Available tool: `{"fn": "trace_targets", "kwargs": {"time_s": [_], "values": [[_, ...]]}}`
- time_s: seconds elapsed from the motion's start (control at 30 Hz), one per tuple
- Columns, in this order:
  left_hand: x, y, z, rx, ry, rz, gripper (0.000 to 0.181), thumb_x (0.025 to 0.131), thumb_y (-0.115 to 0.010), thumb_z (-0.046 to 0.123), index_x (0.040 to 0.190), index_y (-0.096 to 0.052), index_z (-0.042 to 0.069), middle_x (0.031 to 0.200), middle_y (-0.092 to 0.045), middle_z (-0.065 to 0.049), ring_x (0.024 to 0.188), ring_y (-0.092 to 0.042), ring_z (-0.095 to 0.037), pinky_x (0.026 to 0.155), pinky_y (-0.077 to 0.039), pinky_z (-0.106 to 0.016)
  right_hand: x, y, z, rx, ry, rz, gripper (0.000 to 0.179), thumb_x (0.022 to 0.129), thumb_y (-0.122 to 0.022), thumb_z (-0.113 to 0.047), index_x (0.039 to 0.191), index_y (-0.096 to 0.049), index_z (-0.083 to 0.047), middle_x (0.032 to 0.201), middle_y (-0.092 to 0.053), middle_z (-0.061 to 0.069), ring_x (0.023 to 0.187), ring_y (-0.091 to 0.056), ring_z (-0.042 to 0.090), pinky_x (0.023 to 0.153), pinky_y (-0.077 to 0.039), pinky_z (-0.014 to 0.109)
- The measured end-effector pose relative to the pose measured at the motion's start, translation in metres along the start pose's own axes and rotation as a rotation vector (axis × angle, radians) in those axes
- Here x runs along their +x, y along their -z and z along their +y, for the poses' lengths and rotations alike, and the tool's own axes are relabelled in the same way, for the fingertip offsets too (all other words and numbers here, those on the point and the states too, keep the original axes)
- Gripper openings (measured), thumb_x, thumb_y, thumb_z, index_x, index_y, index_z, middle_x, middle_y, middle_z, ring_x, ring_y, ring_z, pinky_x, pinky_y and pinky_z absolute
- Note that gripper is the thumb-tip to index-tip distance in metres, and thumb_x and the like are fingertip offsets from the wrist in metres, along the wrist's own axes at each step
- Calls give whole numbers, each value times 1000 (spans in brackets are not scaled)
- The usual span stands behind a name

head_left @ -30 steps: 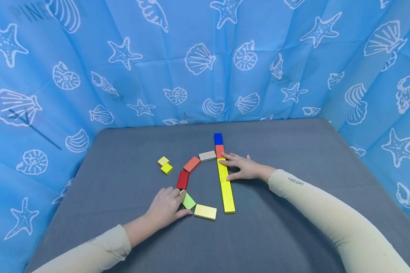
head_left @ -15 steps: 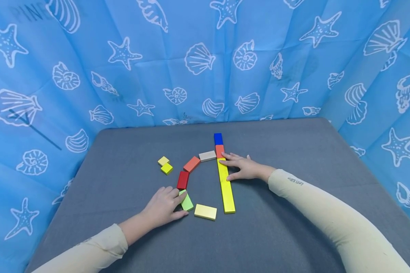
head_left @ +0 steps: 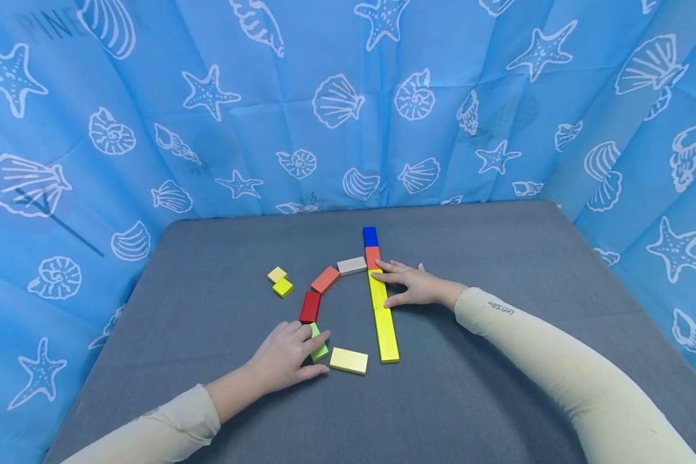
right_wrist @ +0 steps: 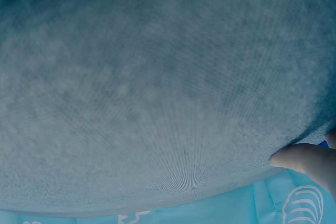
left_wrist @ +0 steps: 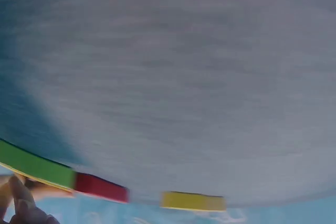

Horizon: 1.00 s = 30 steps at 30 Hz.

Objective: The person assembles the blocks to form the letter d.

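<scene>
In the head view my left hand [head_left: 284, 357] lies over a light green block [head_left: 320, 352], its index finger reaching across the top and its thumb by the near end. The left wrist view shows fingertips along the edge of this green block [left_wrist: 37, 166], end to end with a red block [left_wrist: 101, 187]. My right hand [head_left: 419, 285] rests its spread fingers on a straight row: a blue block [head_left: 370, 236], an orange block [head_left: 372, 256] and long yellow pieces [head_left: 386, 335]. A pale yellow block [head_left: 349, 361] lies right of the left thumb.
Curving left from the row are a beige block [head_left: 352, 265], a salmon block [head_left: 325, 280] and the red block. Two small yellow blocks [head_left: 282, 287] lie apart at left. The grey table [head_left: 470, 399] meets a blue seashell curtain [head_left: 255, 129] behind.
The green block has turned and shifted slightly under my left hand, its lower end moving left from the pale yellow block. My left index finger now reaches farther across it. My right hand stays still.
</scene>
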<state>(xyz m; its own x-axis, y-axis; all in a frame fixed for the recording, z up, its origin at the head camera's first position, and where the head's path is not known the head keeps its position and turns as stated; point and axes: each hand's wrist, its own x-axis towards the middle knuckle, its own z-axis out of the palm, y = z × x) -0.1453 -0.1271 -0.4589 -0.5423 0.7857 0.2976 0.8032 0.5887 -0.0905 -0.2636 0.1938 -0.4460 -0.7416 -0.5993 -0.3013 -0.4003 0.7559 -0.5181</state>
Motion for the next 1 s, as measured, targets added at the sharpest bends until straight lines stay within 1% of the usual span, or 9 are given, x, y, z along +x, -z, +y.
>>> {"fn": "trace_targets", "kwargs": {"time_s": [0.1, 0.2, 0.37, 0.5, 0.6, 0.77, 1.0], "values": [[6, 0, 12, -20, -47, -19, 48, 84, -71, 51, 122, -69, 21, 77, -48, 3, 65, -39, -11, 60, -35, -25, 0, -1, 1, 0, 2, 2, 76, 89, -67, -47, 152, -35, -20, 162, -13, 5, 147, -5, 35, 102, 3, 75], [9, 0, 23, -19, -63, -36, 40, 87, -70, 46, 120, -71, 23, 78, -51, 3, 66, -41, -11, 62, -38, -25, -1, -1, 2, 4, 5, 7, 76, 89, -67, -47, 152, -36, -20, 162, -13, 5, 147, -5, 35, 102, 3, 75], [7, -1, 30, 5, -65, 4, 29, 85, -75, 37, 111, -75, 23, 74, -52, 5, 64, -40, -10, 58, -35, -22, 0, -2, 2, 4, 13, 9, 76, 88, -67, -48, 152, -35, -20, 162, -13, 5, 147, -5, 35, 102, 3, 75], [5, -2, 33, 11, -51, 43, 27, 81, -80, 32, 106, -77, 23, 70, -50, 5, 61, -36, -9, 56, -30, -21, 0, -1, 3, -1, 16, 9, 76, 88, -67, -47, 152, -35, -20, 162, -13, 5, 147, -5, 35, 103, 3, 75], [4, -2, 34, 1, -35, 56, 28, 80, -81, 31, 106, -77, 23, 69, -50, 5, 61, -36, -9, 56, -29, -20, 1, -1, 3, -3, 13, 10, 76, 88, -67, -47, 152, -35, -20, 162, -13, 5, 147, -5, 35, 103, 3, 75], [5, 0, 31, -3, -15, 41, 30, 79, -81, 32, 108, -77, 23, 73, -56, 4, 63, -39, -10, 56, -30, -20, 1, -1, 3, -1, 8, 6, 76, 88, -67, -48, 152, -35, -20, 162, -13, 5, 147, -5, 35, 103, 3, 74], [3, -1, 28, -8, -23, 36, 30, 80, -80, 32, 108, -77, 22, 75, -57, 3, 63, -39, -10, 56, -29, -21, 1, -1, 3, 3, 8, 1, 77, 88, -67, -48, 152, -35, -20, 162, -13, 5, 147, -5, 35, 102, 3, 75]]}}
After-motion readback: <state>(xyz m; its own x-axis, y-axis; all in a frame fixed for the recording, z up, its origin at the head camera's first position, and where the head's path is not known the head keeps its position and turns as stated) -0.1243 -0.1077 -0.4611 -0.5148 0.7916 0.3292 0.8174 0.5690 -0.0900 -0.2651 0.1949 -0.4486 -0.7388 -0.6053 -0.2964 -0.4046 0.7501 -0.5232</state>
